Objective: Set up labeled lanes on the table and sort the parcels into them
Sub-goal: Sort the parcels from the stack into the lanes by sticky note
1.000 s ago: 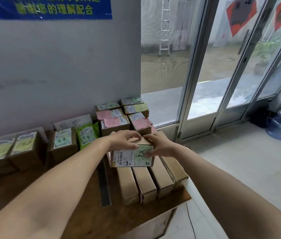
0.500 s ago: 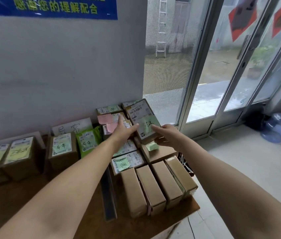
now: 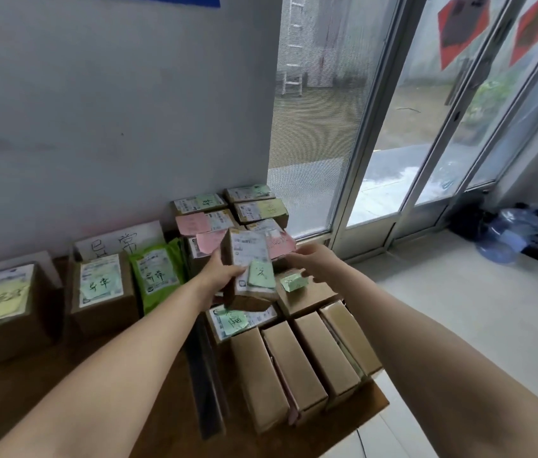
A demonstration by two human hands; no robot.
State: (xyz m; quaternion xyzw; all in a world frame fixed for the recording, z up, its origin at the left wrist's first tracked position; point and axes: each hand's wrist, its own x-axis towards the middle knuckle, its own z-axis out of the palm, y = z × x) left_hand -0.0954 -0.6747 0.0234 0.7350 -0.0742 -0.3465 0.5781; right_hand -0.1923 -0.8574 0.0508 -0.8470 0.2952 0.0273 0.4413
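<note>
Above the table (image 3: 13, 391), left hand (image 3: 221, 276) grips a parcel (image 3: 249, 256); right hand (image 3: 313, 262) relaxed alongside.

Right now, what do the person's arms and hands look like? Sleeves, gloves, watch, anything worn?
Nothing worn that shows. The left hand and right hand are bare: no gloves and no rings visible. The left forearm and right forearm are uncovered all the way to the frame's edge, so no sleeve or cuff is in view. There is no watch, band or marking on either wrist.

Blue banner (image 3: 178, 0) cut off above; print on held parcel (image 3: 248, 254) blurred
</note>
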